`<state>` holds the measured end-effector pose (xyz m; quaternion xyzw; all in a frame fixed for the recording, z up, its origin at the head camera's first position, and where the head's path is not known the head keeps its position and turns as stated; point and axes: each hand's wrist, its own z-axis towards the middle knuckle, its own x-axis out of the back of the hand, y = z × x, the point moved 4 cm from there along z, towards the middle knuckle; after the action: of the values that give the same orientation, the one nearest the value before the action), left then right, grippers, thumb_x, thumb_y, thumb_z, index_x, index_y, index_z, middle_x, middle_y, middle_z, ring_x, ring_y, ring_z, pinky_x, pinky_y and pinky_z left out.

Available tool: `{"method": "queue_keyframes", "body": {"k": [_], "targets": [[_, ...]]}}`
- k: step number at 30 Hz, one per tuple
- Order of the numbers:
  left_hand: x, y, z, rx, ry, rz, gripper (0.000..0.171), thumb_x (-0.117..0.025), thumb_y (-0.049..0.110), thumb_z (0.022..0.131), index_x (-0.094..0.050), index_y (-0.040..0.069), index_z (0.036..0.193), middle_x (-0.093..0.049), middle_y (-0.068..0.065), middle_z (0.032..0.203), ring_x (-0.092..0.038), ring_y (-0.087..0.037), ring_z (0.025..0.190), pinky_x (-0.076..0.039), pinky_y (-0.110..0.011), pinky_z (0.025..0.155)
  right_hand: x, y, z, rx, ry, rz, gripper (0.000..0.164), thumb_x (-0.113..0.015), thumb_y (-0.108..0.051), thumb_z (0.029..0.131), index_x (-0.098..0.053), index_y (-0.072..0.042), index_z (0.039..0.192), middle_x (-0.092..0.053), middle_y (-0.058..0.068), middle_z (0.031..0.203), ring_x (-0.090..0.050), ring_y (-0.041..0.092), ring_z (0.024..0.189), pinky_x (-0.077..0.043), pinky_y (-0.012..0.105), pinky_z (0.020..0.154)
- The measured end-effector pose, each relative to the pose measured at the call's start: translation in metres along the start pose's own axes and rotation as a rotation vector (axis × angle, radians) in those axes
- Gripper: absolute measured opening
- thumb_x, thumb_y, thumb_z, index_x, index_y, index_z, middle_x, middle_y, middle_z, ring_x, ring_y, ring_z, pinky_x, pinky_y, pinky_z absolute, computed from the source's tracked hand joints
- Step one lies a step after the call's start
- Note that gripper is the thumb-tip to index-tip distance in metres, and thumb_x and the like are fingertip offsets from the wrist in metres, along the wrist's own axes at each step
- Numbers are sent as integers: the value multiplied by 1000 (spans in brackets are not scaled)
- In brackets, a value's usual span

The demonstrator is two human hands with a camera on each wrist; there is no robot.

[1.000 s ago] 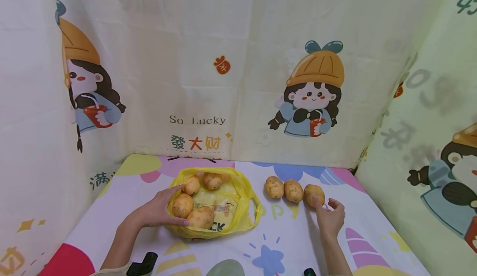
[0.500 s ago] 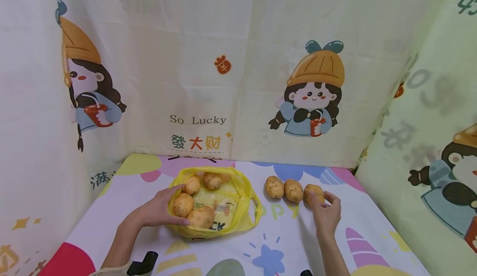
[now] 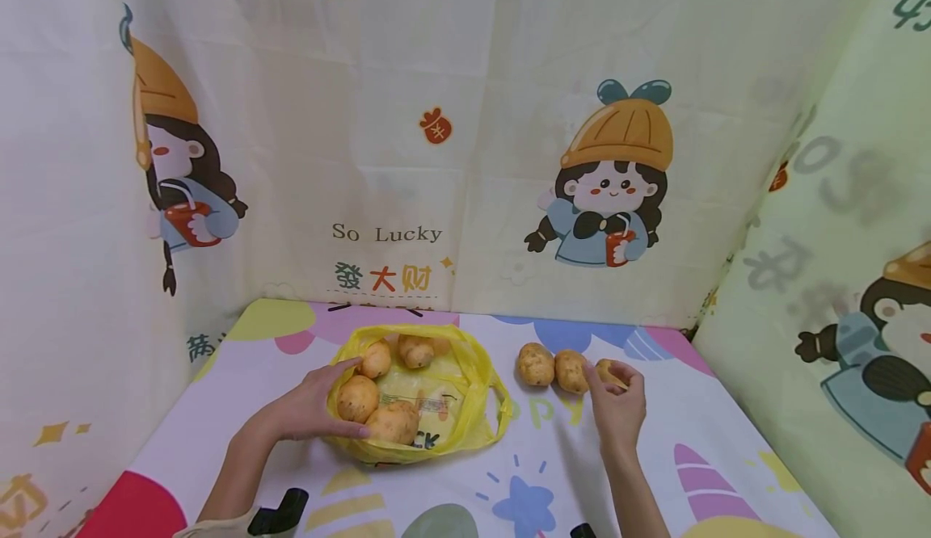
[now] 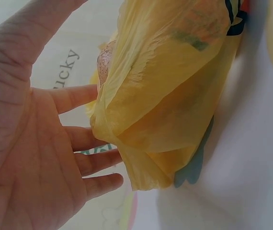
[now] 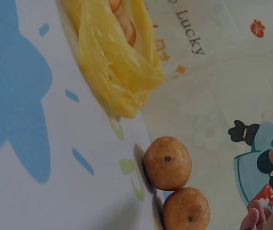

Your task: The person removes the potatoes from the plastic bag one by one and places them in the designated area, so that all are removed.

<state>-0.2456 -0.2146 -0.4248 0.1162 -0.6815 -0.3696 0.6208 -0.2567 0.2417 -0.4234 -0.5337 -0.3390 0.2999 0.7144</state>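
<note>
Three potatoes (image 3: 570, 374) sit right of a yellow bag (image 3: 478, 378) holding four others (image 3: 393, 422). The left hand (image 3: 313, 407) spreads wide against its left side; the right hand (image 3: 621, 410), bent fingers parted from thumb, seems empty beside the rightmost potato (image 3: 607, 371).

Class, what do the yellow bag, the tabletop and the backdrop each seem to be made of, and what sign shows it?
Yellow bag: probably thin plastic film, slightly shiny; it crumples sharply and looks translucent.
Tabletop: smooth, matte and printed; perhaps a cloth or vinyl cover, cannot tell.
Backdrop: probably matte fabric, since it shows fold lines and soft ripples.
</note>
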Motion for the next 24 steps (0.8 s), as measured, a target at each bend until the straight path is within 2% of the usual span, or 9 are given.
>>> {"method": "queue_keyframes", "body": {"k": [7,12,20,24], "targets": [[0,-1,0,13,-3,1,114,-89,54,72,-36,-3,154,-43,-28,152,-35,-53,140,-33,-72,107,-16,-12,-13,-3,-59,30,62,-79,-33,91,-49,1,133,-51,11,129,-49,5,83,-43,11,63],[0,0,-1,21,-6,-5,113,-89,54,71,-36,-2,155,-42,-28,152,-34,-53,140,-33,-73,107,-29,-15,-24,-28,-103,9,66,-80,-40,90,-50,-2,134,-52,12,129,-49,10,88,-43,14,64],[1,0,0,16,-11,1,113,-89,54,72,-35,-1,155,-42,-28,152,-34,-53,140,-33,-73,107,-47,-23,-41,-4,-172,53,59,-81,-30,90,-51,0,129,-53,13,124,-54,7,82,-47,15,64],[1,0,0,17,-9,5,113,-89,54,72,-36,-1,155,-42,-29,152,-34,-54,140,-33,-73,107,-55,-26,-50,26,-207,49,57,-82,-28,90,-52,1,129,-54,14,126,-54,11,86,-47,17,64]]}}
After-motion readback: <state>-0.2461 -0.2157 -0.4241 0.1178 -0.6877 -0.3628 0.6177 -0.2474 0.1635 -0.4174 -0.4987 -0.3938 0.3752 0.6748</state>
